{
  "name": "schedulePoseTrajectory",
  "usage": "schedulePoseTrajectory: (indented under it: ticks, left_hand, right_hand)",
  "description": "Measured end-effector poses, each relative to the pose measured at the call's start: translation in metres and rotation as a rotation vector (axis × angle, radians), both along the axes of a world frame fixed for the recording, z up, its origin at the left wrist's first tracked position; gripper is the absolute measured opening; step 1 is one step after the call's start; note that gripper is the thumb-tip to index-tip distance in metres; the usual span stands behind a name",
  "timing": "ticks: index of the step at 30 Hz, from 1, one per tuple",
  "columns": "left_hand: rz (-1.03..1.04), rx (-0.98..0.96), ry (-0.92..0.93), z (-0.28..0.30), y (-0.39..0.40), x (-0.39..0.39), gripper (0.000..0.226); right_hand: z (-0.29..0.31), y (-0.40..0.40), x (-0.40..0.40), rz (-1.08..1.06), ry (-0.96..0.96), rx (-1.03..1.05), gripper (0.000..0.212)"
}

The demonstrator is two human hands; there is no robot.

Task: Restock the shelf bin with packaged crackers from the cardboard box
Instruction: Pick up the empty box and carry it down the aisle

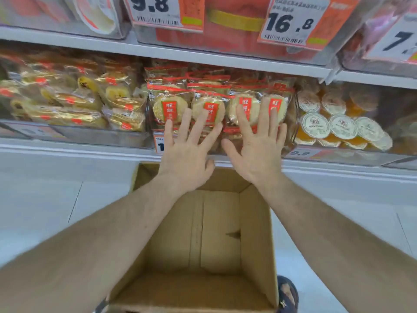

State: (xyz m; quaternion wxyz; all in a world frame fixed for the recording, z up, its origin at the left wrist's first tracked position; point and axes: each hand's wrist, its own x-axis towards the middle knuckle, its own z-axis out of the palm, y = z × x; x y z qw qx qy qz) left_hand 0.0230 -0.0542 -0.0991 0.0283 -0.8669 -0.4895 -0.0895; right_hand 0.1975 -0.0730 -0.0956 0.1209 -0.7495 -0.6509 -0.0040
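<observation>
Both arms reach forward over the open cardboard box (216, 233), the left hand (186, 152) and right hand (257, 150) flat, fingers (204, 125) spread wide and straight — pressing the front of the packaged crackers (209, 109), holding nothing. The crackers stand packed in the shelf bin (291, 132) just beyond the fingertips — its price tag (159, 144) and lower packs are mostly hidden behind the hands. The box interior below the wrists shows only bare cardboard.

Jelly cups (338, 127), price tags (291, 21)
</observation>
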Motion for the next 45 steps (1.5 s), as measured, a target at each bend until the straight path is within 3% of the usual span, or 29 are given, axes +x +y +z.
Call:
schedulePoseTrajectory:
  ticks: [3,8,15,18,22,26,33,40,45]
  left_hand:
    - [0.073,-0.279,0.066,0.004,-0.048,-0.018,0.074]
    - [0.046,-0.565,0.168,-0.012,-0.133,-0.068,0.056]
    - [-0.12,-0.829,0.225,-0.077,-0.228,-0.113,0.048]
    - [-0.169,-0.79,0.334,-0.103,-0.25,-0.122,0.051]
    - [-0.141,-0.658,0.522,-0.129,-0.276,-0.12,0.06]
    - [-0.105,-0.6,0.592,-0.136,-0.277,-0.109,0.066]
    - [-0.264,-0.544,0.536,-0.078,-0.283,-0.062,0.064]
    - [-0.475,-0.51,0.44,0.023,-0.306,0.044,0.058]
    - [-0.705,-0.476,0.416,0.098,-0.347,0.144,0.063]
  right_hand:
    - [-0.001,-0.058,-0.022,0.039,0.089,-0.226,0.076]
    - [-0.025,-0.175,-0.062,0.167,0.2,-0.571,0.072]
    - [-0.084,-0.301,-0.106,0.104,0.065,-0.887,0.07]
    - [-0.11,-0.324,-0.114,0.061,-0.023,-0.87,0.06]
    - [-0.147,-0.327,-0.109,0.077,-0.129,-0.618,0.059]
    - [-0.161,-0.327,-0.091,0.151,-0.12,-0.455,0.052]
    - [-0.097,-0.349,-0.028,0.101,-0.068,-0.351,0.052]
    - [0.031,-0.408,0.06,-0.086,-0.062,-0.557,0.044]
    - [0.117,-0.485,0.135,-0.302,-0.073,-0.58,0.04]
